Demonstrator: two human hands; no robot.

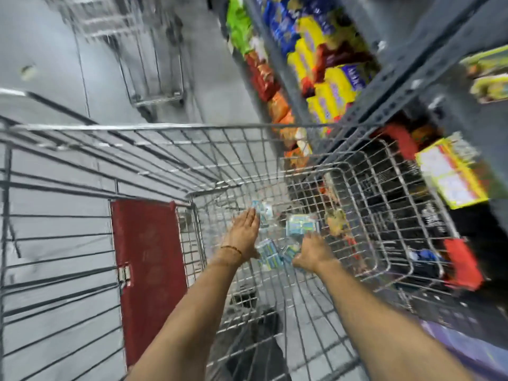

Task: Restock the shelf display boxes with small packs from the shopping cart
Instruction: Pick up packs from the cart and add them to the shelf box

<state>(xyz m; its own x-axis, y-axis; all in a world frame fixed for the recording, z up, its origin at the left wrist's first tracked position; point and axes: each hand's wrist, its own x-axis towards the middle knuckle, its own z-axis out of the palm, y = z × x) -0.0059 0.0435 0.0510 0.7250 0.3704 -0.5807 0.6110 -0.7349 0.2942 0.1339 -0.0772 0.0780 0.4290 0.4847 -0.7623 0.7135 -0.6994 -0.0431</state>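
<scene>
Both bare arms reach straight down into the shopping cart [275, 127], side by side. The left hand [243, 233] is flat and open, palm down, fingers stretched out together, with a thin band on the wrist. Its fingertips are right by one small pack [261, 209], but it holds nothing. The right hand [313, 254] is lower and curled, knuckles up, down among the small blue and white packs [269, 254] on the cart floor. It is too blurry to tell if it has grabbed one. Another pack [301, 225] lies just past the right hand. A yellow display box [450, 174] sits on the shelf [398, 86] to the right of the cart.
</scene>
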